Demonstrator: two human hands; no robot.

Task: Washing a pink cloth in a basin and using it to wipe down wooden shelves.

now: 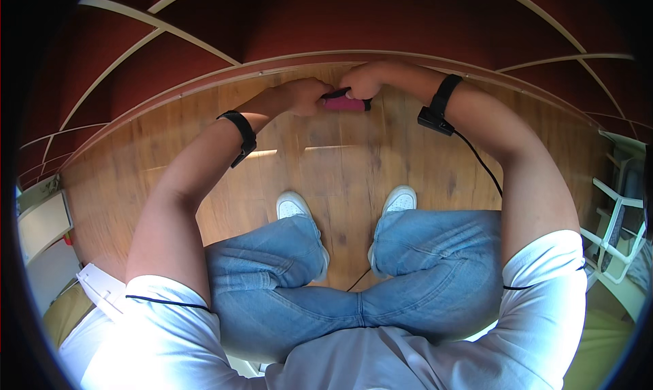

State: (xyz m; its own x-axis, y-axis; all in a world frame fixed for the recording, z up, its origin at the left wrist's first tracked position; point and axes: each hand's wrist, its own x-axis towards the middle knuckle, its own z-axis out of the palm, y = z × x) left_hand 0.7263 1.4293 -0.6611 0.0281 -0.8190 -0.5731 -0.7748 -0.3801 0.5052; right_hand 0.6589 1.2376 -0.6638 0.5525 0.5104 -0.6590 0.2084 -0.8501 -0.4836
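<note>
Beyond my shoes, near the foot of the dark red panelled surface, both hands hold a small pink and black object; its exact kind cannot be told. My left hand grips its left end. My right hand pinches the black upper edge from above, just right of my left hand. The fingers of the two hands are close together and partly hide the object. Its pink face and black right end show above the wood-look floor.
The dark red surface with pale strips curves across the far side. At the right stands a white metal frame. White furniture is at the left. A black cable runs from my right wrist strap along the arm.
</note>
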